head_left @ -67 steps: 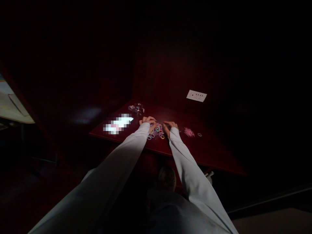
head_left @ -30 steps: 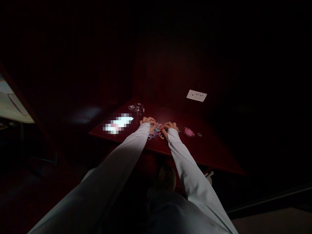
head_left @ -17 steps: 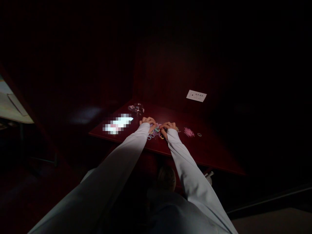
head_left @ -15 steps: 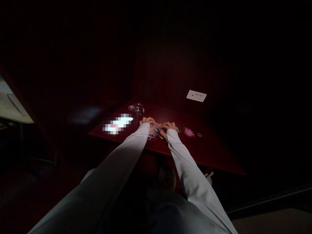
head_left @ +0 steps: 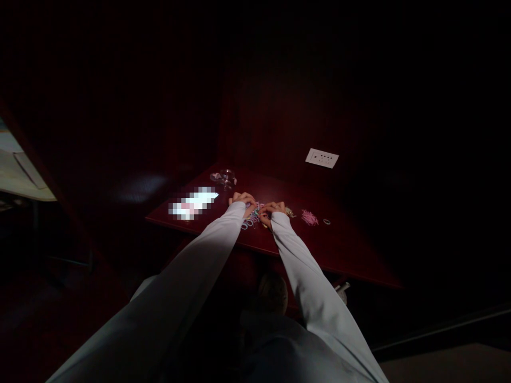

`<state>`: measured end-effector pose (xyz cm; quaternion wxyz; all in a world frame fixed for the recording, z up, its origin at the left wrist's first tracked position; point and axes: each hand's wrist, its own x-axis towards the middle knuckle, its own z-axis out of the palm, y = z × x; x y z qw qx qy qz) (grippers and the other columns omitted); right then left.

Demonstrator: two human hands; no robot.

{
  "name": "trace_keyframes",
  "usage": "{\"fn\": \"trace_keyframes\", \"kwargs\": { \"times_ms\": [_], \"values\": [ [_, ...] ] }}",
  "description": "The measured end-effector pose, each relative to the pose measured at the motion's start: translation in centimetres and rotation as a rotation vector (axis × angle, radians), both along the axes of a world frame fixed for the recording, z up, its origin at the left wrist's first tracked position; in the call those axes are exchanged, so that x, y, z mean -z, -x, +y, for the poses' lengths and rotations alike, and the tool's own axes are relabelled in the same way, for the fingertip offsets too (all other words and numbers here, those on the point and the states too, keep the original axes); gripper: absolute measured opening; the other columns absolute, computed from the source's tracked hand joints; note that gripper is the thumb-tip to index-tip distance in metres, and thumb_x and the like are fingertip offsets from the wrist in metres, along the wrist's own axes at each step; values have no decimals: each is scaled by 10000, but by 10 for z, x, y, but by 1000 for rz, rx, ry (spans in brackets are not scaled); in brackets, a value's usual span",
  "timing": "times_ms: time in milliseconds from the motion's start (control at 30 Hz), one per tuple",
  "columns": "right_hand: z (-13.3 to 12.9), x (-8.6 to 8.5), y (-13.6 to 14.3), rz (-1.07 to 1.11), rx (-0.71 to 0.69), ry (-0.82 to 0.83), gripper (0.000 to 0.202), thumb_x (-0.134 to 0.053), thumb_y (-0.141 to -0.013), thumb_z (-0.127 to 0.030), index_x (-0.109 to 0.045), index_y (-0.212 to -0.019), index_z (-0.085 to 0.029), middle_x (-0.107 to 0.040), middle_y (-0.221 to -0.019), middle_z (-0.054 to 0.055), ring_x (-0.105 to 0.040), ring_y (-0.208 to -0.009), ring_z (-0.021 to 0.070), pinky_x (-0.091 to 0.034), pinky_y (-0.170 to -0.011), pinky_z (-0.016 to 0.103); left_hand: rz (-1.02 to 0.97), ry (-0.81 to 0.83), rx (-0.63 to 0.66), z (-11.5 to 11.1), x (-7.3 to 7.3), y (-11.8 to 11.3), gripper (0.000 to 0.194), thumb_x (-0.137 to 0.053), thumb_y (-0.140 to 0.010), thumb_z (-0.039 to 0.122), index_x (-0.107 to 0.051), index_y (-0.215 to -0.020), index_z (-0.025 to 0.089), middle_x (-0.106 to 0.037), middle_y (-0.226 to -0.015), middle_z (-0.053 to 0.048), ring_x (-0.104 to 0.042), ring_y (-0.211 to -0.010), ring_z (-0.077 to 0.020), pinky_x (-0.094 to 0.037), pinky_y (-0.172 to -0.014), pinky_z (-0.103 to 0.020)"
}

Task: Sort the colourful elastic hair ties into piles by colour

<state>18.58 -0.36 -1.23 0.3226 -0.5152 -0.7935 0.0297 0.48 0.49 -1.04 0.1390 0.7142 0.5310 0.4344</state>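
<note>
A mixed pile of small coloured elastic bands (head_left: 254, 216) lies near the front edge of the dark red table (head_left: 335, 247). My left hand (head_left: 242, 199) rests at the pile's left side, its fingers bent and closed down among the bands. At the right side, my right hand (head_left: 274, 209) has thumb and fingers drawn together in a pinch. Whatever either hand holds is too small to make out. Just beyond the right hand sits a pale yellow heap of bands (head_left: 290, 213). Farther right are a pink heap of bands (head_left: 309, 217) and a single greenish ring (head_left: 327, 222).
A lit, pixelated screen (head_left: 194, 203) lies on the left of the table. Behind it stands a clear container (head_left: 227, 177) with something pale beside it. A white socket plate (head_left: 322, 158) is on the back wall. Dark panels rise around the table.
My right hand has shifted slightly left, uncovering more of the pale yellow heap. The left hand has barely moved.
</note>
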Motion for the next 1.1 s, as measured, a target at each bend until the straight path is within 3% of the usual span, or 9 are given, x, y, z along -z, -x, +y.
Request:
{"fn": "trace_keyframes", "kwargs": {
  "times_ms": [267,600,967,1100],
  "values": [
    [11,11,0,103,13,-12,81,-730,-857,-293,-806,-837,-271,-750,-991,51,-538,-1074,270,-438,-990,428,-8,25,25,0,-6,3,148,-669,-880,190,-714,-754,254,-750,-1175,11,-546,-1174,-271,-357,-980,-457],
    [15,15,0,153,42,-46,197,-695,-894,-402,-772,-792,-253,-774,-1001,36,-596,-1066,255,-465,-985,392,21,60,17,-4,-9,1,153,-673,-891,229,-706,-741,232,-735,-1203,10,-527,-1193,-254,-336,-998,-444],
    [4,6,-2,69,7,19,114,-757,-838,-338,-818,-918,-284,-733,-1030,51,-526,-1070,267,-443,-992,429,-15,58,16,-5,-11,0,173,-664,-863,177,-662,-698,227,-737,-1171,5,-518,-1171,-258,-347,-995,-450],
    [1,0,-1,35,6,51,95,-781,-824,-349,-822,-878,-283,-718,-1048,55,-504,-1070,266,-420,-1000,433,-38,50,8,-5,-10,-1,180,-648,-868,175,-652,-696,226,-742,-1166,4,-520,-1171,-258,-343,-1009,-453]
  ]
}}
